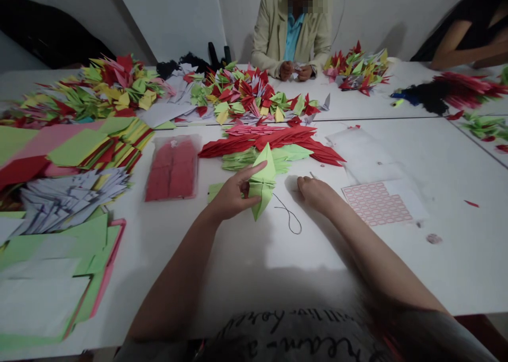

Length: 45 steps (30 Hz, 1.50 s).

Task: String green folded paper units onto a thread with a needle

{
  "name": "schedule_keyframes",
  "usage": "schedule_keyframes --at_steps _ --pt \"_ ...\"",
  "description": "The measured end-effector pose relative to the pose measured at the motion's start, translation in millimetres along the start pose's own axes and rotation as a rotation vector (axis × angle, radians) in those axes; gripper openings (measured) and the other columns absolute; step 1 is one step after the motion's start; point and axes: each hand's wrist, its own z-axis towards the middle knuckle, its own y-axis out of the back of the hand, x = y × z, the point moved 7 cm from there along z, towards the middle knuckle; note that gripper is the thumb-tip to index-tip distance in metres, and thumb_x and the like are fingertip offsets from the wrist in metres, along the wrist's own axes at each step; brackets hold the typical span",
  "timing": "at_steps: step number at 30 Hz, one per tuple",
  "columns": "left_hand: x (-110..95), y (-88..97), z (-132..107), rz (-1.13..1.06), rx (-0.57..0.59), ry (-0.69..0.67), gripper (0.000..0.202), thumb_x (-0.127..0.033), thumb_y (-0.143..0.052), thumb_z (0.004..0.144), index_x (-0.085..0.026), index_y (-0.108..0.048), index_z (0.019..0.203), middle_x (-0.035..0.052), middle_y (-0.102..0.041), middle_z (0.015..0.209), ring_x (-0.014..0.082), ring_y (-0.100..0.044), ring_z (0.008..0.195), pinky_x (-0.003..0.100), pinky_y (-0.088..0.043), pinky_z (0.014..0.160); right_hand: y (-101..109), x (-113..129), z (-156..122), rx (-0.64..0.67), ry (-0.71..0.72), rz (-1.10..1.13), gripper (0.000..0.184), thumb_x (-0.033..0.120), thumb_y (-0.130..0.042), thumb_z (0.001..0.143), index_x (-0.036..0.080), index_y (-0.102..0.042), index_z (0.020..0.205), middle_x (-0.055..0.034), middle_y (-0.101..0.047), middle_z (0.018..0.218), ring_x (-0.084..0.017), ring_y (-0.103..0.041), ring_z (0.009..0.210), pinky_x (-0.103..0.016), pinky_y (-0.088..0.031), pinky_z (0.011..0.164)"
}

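Centrally, green paper crane [261, 184], touching left hand [232, 195], near right hand [316, 193]

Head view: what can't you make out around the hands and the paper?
Head view:
- Green folded paper: the left hand hides where it touches the paper.
- Co-worker's hands: the paper between them is too small to tell.
- Pink-printed sheet: markings too small to read.
- Grey shirt: lettering blurred, cut off by the bottom edge.
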Motion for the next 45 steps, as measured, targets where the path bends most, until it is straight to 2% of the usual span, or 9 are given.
schedule_keyframes --at_steps 7,11,14,23,29,34,37,40,45 --pt "-3.7 -8.9 -0.3 0.044 0.006 0.016 0.078 -0.012 -0.064 0.072 -0.028 -0.041 0.144 0.0096 -0.047 0.139 0.0053 -0.044 0.064 0.019 -0.040 0.056 35.0 5.6 -12.0 -0.118 0.160 0.181 0.016 0.004 -0.052 0.078 0.016 -0.055 0.088 -0.0062 -0.064 0.088 -0.016 -0.060 0.074 -0.026 -0.044 0.067" --pt "-4.4 -15.3 -0.2 0.107 0.038 0.018 0.079 -0.011 -0.062 0.072 -0.031 -0.038 0.145 0.0065 -0.049 0.136 0.0053 -0.045 0.064 0.019 -0.042 0.058 79.5 12.0 -38.1 -0.469 0.368 0.849 0.008 0.012 -0.054 0.085 0.019 -0.053 0.090 -0.0019 -0.061 0.082 -0.013 -0.062 0.071 -0.024 -0.048 0.063" --pt "-5.0 -19.8 -0.4 0.150 0.053 0.029 0.080 -0.011 -0.061 0.073 -0.034 -0.037 0.145 0.0042 -0.049 0.136 0.0048 -0.042 0.063 0.020 -0.043 0.059 84.5 19.1 -48.1 -0.545 0.426 1.025 0.004 0.018 -0.056 0.088 0.018 -0.056 0.092 -0.0030 -0.063 0.083 -0.014 -0.064 0.074 -0.027 -0.050 0.066" --pt "-3.6 -27.2 -1.5 0.169 0.071 0.013 0.079 -0.011 -0.060 0.073 -0.034 -0.037 0.145 0.0038 -0.042 0.147 0.0067 -0.048 0.069 0.022 -0.045 0.065 77.2 42.6 -48.7 -0.601 0.521 0.778 0.007 0.016 -0.054 0.090 0.018 -0.060 0.092 -0.0022 -0.065 0.086 -0.011 -0.060 0.074 -0.023 -0.050 0.065" --pt "-6.0 -29.5 -1.4 0.182 0.073 -0.023 0.077 -0.013 -0.057 0.074 -0.029 -0.037 0.146 0.0038 -0.046 0.146 0.0201 -0.054 0.107 0.021 -0.044 0.065 77.2 48.1 -51.4 -0.608 0.530 0.682 0.009 0.018 -0.049 0.093 0.020 -0.057 0.094 -0.0037 -0.064 0.087 -0.014 -0.061 0.077 -0.025 -0.050 0.065" --pt "-6.6 -28.5 -0.5 0.169 0.049 0.002 0.072 -0.017 -0.061 0.073 -0.027 -0.044 0.142 0.0085 -0.049 0.141 0.0089 -0.050 0.067 0.024 -0.044 0.064 71.4 50.8 -48.0 -0.560 0.523 0.627 0.011 0.019 -0.045 0.095 0.021 -0.056 0.097 -0.0049 -0.064 0.091 -0.015 -0.060 0.080 -0.028 -0.049 0.069" --pt "-4.8 -26.5 -0.3 0.145 -0.001 0.023 0.056 -0.024 -0.063 0.076 -0.022 -0.056 0.132 0.0056 -0.064 0.108 0.0073 -0.041 0.058 0.022 -0.039 0.058 70.7 52.0 -46.4 -0.562 0.536 0.609 0.013 0.018 -0.044 0.095 0.020 -0.056 0.098 -0.0065 -0.063 0.094 -0.018 -0.059 0.089 -0.032 -0.049 0.077" --pt "-0.3 -27.5 -0.8 0.138 -0.018 0.064 0.041 -0.029 -0.059 0.082 -0.017 -0.064 0.121 -0.0044 -0.046 0.060 0.0090 -0.036 0.055 0.021 -0.029 0.053 71.0 52.0 -44.9 -0.560 0.527 0.603 0.013 0.019 -0.045 0.095 0.020 -0.057 0.097 -0.0074 -0.063 0.094 -0.019 -0.058 0.092 -0.034 -0.047 0.082" --pt "0.8 -25.1 -1.0 0.110 -0.067 0.109 0.033 -0.041 -0.065 0.079 -0.015 -0.072 0.099 -0.0071 -0.030 0.052 0.0073 -0.028 0.051 0.021 -0.021 0.049 71.2 54.0 -44.6 -0.527 0.523 0.650 0.010 0.021 -0.049 0.094 0.020 -0.059 0.096 -0.0065 -0.062 0.093 -0.018 -0.058 0.089 -0.032 -0.048 0.078"
